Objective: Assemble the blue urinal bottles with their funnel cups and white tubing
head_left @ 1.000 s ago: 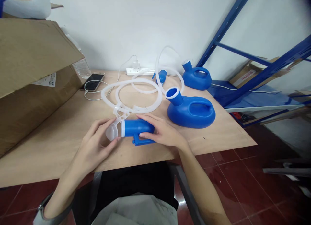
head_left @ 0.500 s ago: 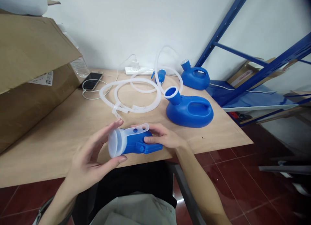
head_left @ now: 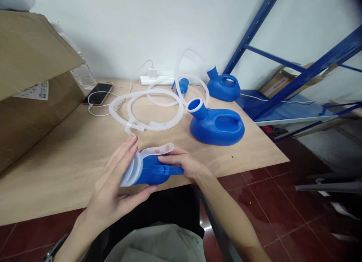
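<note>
My right hand (head_left: pixel 185 162) grips a blue urinal head (head_left: pixel 152 171) by its narrow end, with fingers behind it and thumb on top. A translucent cap (head_left: pixel 135 170) with a holed strap (head_left: pixel 157 150) sits over its wide end, facing left. Around that cap lies my left hand (head_left: pixel 117 179), palm against it, fingers straight above and thumb along the underside. The hand hides part of the cap. Behind my right hand stands a blue urinal bottle (head_left: pixel 217 127) with an open, white-rimmed neck. A coiled clear hose (head_left: pixel 155 127) lies just beyond my left fingertips.
Farther back are a second blue bottle (head_left: pixel 224 87), a smaller blue piece (head_left: pixel 183 86) by the hose, and a white power strip (head_left: pixel 144 80). A phone (head_left: pixel 98 94) with its cable lies near a cardboard box (head_left: pixel 34 114) at left. Blue shelving (head_left: pixel 296 111) stands at right.
My left hand has moved in from the left against the cap, where it stood apart around it before. The urinal head has turned slightly in my right hand. The view has shifted a little.
</note>
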Motion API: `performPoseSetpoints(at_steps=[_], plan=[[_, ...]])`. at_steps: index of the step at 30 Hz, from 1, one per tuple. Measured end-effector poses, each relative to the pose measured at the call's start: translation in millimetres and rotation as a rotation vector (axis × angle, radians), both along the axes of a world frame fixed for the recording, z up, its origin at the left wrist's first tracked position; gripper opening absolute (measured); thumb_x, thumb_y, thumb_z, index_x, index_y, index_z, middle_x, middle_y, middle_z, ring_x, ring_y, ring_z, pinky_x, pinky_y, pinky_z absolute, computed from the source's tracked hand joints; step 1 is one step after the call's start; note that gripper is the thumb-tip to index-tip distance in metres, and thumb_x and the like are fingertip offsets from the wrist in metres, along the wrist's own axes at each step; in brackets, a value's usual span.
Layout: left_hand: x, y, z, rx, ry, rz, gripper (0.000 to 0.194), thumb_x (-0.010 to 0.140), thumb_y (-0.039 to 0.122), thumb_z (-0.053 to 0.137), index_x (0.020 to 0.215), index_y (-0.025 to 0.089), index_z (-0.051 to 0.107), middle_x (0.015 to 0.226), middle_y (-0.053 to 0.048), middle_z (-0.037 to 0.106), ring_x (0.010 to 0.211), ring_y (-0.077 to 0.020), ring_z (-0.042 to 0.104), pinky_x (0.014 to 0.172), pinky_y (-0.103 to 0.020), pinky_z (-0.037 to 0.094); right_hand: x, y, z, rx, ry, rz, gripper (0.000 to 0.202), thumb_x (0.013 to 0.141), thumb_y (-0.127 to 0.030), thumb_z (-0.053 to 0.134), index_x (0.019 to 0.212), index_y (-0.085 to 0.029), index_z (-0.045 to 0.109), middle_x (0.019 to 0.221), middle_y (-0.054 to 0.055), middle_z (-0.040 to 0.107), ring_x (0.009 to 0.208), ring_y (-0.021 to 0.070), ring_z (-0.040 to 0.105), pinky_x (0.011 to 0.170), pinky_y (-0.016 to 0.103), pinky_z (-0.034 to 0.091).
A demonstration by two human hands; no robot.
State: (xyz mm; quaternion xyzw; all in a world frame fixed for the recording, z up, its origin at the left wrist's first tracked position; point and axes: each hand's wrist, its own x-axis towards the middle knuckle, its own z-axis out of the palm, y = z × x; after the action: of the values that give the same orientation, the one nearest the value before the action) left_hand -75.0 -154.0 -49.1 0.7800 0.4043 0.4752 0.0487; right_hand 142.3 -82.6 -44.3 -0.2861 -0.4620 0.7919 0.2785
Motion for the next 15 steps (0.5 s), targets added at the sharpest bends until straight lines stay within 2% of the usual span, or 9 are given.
performPoseSetpoints(at_steps=[3,5,7,9,11,13,15], plan=[[3,-2,-1.6,0.009,-0.011,0.078,0.091,0.088,0.041,0.088,0.166,0.034,0.042,0.159,-0.011,0.061,0.135,-0.0389,0.068,0.109,-0.057,0.063,-9,-4,-2.7,-0.070,0.046,-0.070,0.022,0.078,-0.040,0.086,0.095,-0.027,0.086,0.114,0.002,0.084,0.130,0.0287,0.071,0.124,0.045,0.046],[5,-5,-2.5,0.001,-0.051,0.137,0.088,0.087,0.043,0.089,0.164,0.034,0.047,0.151,-0.010,0.067,0.128,-0.0383,0.072,0.106,-0.056,0.065,-13,-4,-4.7,-0.065,0.088,-0.073,0.028,0.087,-0.048,0.077,0.100,-0.024,0.086,0.116,0.005,0.084,0.129,0.0287,0.072,0.124,0.045,0.046],[6,-7,-3.4,-0.024,-0.103,0.210,0.084,0.086,0.046,0.090,0.160,0.037,0.052,0.147,-0.008,0.069,0.124,-0.0381,0.074,0.105,-0.059,0.065,-15,-4,-6.7,-0.007,0.112,-0.162,0.042,0.097,-0.059,0.064,0.106,-0.023,0.084,0.119,0.007,0.083,0.123,0.0284,0.074,0.120,0.047,0.050],[6,-9,-4.0,-0.083,-0.155,0.271,0.079,0.087,0.050,0.088,0.158,0.041,0.054,0.146,-0.005,0.069,0.123,-0.0383,0.074,0.106,-0.062,0.065,-13,-6,-8.0,0.160,0.098,-0.324,0.046,0.101,-0.063,0.059,0.111,-0.025,0.081,0.122,0.007,0.081,0.122,0.0271,0.074,0.117,0.047,0.053],[7,-10,-3.6,-0.143,-0.190,0.315,0.073,0.088,0.053,0.084,0.155,0.046,0.056,0.144,0.000,0.068,0.123,-0.0388,0.073,0.106,-0.064,0.063,-10,-11,-7.9,0.391,0.076,-0.417,0.040,0.101,-0.059,0.065,0.125,-0.029,0.077,0.130,0.005,0.078,0.128,0.0251,0.071,0.116,0.045,0.053],[10,-9,-1.5,-0.182,-0.213,0.321,0.070,0.087,0.055,0.083,0.152,0.048,0.058,0.141,0.002,0.069,0.124,-0.0399,0.072,0.106,-0.066,0.062,-7,-18,-6.6,0.580,0.047,-0.382,0.047,0.099,-0.050,0.073,0.144,-0.035,0.066,0.139,0.004,0.073,0.129,0.0227,0.070,0.114,0.042,0.055],[18,-6,3.1,-0.199,-0.272,0.315,0.069,0.084,0.057,0.086,0.148,0.047,0.062,0.137,0.000,0.071,0.124,-0.0405,0.072,0.107,-0.067,0.061,-5,-23,-4.8,0.684,-0.001,-0.338,0.059,0.098,-0.044,0.077,0.153,-0.038,0.058,0.138,0.003,0.072,0.120,0.0209,0.072,0.105,0.038,0.059]])
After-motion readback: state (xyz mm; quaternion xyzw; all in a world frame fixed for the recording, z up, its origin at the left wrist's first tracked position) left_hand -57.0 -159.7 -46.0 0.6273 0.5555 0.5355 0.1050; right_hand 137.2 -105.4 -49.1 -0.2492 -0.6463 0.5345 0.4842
